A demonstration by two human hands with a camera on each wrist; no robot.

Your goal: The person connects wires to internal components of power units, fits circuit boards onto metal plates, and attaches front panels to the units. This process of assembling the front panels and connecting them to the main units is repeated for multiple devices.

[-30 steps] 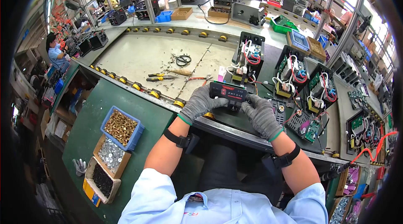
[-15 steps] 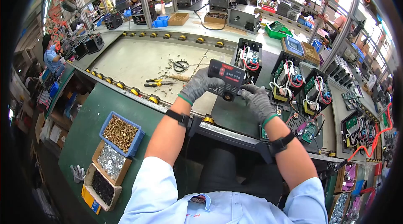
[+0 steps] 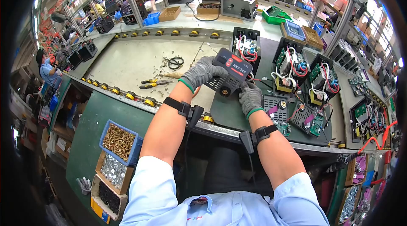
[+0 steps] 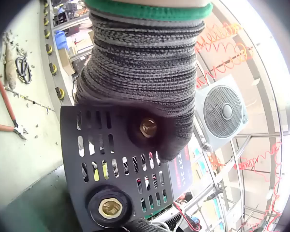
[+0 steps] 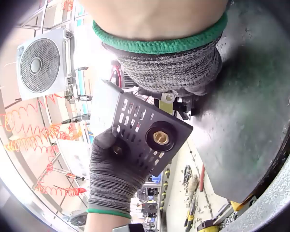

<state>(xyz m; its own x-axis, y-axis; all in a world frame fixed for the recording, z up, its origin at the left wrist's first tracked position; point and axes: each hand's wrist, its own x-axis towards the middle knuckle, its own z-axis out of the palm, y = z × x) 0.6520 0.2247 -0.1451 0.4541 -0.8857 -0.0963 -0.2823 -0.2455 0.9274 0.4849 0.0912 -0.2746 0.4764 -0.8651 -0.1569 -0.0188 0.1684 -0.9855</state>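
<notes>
A black front panel marked ZX7 315, with vent slots and brass-centred round sockets, is held tilted above the bench. My left hand, in a grey knit glove, grips it by its left side; the thumb lies over the slotted face in the left wrist view. My gloved right hand is at the panel's lower right edge. In the right wrist view, the right hand is above the slotted plate, beside a metal lug; its fingertips are hidden, so I cannot tell what they hold. An open machine chassis stands behind the panel.
More open chassis with wires stand to the right, near slotted panels lying flat. Pliers and a black cable loop lie left on the bench. Bins of brass screws, washers and black parts stand nearer.
The panel has risen from near the bench edge and tilted, with its printed face turned upward. My right hand has moved lower along its right edge. The head view has shifted slightly.
</notes>
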